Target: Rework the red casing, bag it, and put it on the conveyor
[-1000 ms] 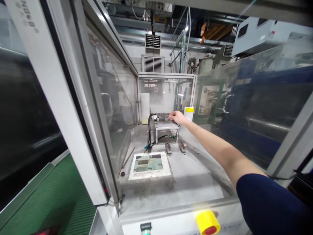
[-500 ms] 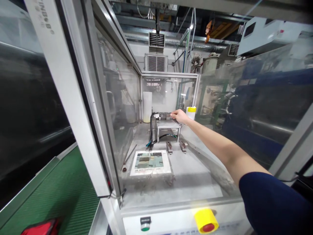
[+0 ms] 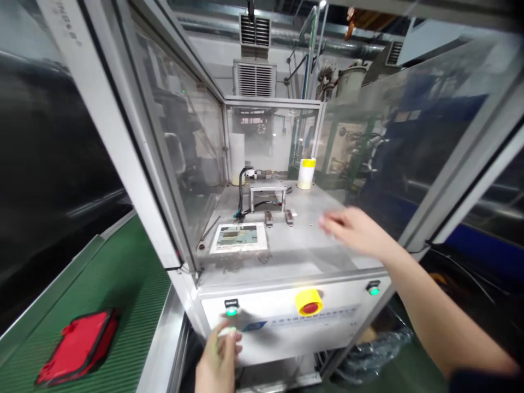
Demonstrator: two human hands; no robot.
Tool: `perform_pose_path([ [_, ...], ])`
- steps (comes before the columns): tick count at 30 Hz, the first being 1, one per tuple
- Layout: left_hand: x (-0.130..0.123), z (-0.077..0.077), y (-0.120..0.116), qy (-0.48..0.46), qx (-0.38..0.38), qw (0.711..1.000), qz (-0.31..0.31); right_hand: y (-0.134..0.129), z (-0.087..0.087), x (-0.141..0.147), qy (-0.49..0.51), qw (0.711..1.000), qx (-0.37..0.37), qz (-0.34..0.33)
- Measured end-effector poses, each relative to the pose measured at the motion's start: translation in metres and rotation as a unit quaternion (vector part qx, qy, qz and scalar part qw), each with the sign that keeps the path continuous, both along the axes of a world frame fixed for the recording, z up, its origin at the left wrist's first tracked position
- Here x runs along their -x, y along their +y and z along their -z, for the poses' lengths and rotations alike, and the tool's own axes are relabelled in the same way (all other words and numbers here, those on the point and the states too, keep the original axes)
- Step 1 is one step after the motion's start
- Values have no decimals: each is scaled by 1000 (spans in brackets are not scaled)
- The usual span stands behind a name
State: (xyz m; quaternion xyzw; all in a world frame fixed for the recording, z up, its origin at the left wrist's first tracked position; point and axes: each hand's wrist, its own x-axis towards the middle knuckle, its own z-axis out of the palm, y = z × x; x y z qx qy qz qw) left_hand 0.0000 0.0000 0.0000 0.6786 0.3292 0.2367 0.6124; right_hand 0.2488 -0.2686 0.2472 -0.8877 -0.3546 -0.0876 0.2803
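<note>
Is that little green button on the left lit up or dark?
Lit: the left green button glows bright green, just above the left hand.

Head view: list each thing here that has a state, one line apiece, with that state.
left green button: lit, left hand just below it, fingertips at it.
right green button: lit, untouched.
emergency stop: yellow collar, red cap, untouched.
right hand: blurred, open, empty, above the machine table.
fixture: on the table, cables attached, no hand on it.
red case: shut, lying on the green conveyor belt.
</note>
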Motion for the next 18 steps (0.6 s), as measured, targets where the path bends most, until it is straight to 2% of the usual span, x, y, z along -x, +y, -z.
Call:
perform_pose_path([
  [2, -19, -14, 16, -7, 6, 1000, 25, -67, 63, 39, 63, 986, 100, 120],
  [3, -27, -19, 23, -5, 6, 999, 34, -95, 95, 50, 83, 971, 118, 190],
  [5, -35, -21, 34, -2, 11, 999, 45, -133, 148, 58, 123, 958, 116, 232],
  [7, -39, -15, 42, -10, 25, 998, 53, -150, 181, 53, 153, 961, 83, 215],
  [9, -39, -8, 47, -17, 30, 998, 52, -152, 193, 42, 171, 967, 40, 186],
  [12, -38, -3, 50, -5, 9, 999, 45, -145, 193, 30, 175, 968, 3, 178],
  [15, -40, -8, 46, 18, -15, 999, 35, -142, 196, 26, 169, 960, 10, 225],
  [18, -41, -18, 34, 40, -29, 999, 23, -146, 208, 28, 180, 941, 25, 285],
])
